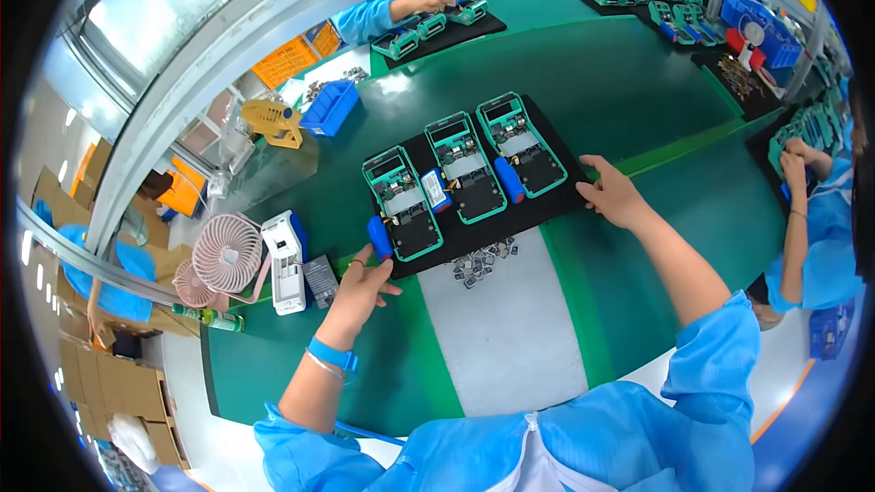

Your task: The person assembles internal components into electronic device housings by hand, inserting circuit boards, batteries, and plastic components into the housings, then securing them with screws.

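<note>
A black board (pixel 547 208) lies across the green work table, bearing three teal-framed device housings (pixel 401 205), (pixel 467 169), (pixel 524 146) with exposed electronics. Blue cylindrical battery packs (pixel 380 237), (pixel 509 179) and a white-labelled one (pixel 436 189) sit beside or against the housings. My left hand (pixel 365 281), a blue strap (pixel 333 355) round its wrist, is at the board's near left corner, fingers spread beside the left battery pack. At the right edge, my right hand (pixel 609 193) has its index finger and thumb apart, the thumb close to the board; contact is unclear.
Small metallic parts (pixel 483 262) lie on a grey strip before the board. Left stand a white device shell (pixel 287 264), a dark box (pixel 321 281), a pink fan (pixel 228 253) and a blue bin (pixel 330 107). Co-workers' hands handle similar housings at far side (pixel 436 0) and right (pixel 797 159).
</note>
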### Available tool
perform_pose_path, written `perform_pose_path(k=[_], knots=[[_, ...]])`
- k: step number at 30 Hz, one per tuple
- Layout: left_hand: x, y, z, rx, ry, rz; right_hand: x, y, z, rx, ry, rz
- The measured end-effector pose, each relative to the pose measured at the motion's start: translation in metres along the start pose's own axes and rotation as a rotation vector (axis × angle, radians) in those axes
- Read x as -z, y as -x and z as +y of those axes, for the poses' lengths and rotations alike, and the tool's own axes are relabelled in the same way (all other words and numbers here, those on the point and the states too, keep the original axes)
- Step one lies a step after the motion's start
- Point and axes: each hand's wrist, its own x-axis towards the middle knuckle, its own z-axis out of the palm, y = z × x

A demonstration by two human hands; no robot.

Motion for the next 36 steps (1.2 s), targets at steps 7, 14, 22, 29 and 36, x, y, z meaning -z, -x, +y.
perform_pose_path(k=[7, 14, 22, 29, 36], knots=[[0.015, -0.05, -0.021, -0.089, 0.063, -0.133, -0.022, 0.016, 0.0, 0.104, 0.132, 0.251], [0.03, -0.084, -0.043, -0.297, 0.226, -0.526, -0.039, 0.059, -0.016, -0.073, 0.306, 0.52], [0.07, -0.097, -0.024, 0.01, 0.405, -1.064, -0.07, 0.096, -0.041, -0.148, 0.58, 0.886], [0.075, -0.138, -0.053, 0.028, 0.443, -1.209, -0.258, 0.061, -0.149, 0.302, 0.619, 0.929], [0.139, -0.15, -0.083, -0.304, 0.346, -0.99, -0.323, 0.039, -0.196, 0.39, 1.004, 0.575]])
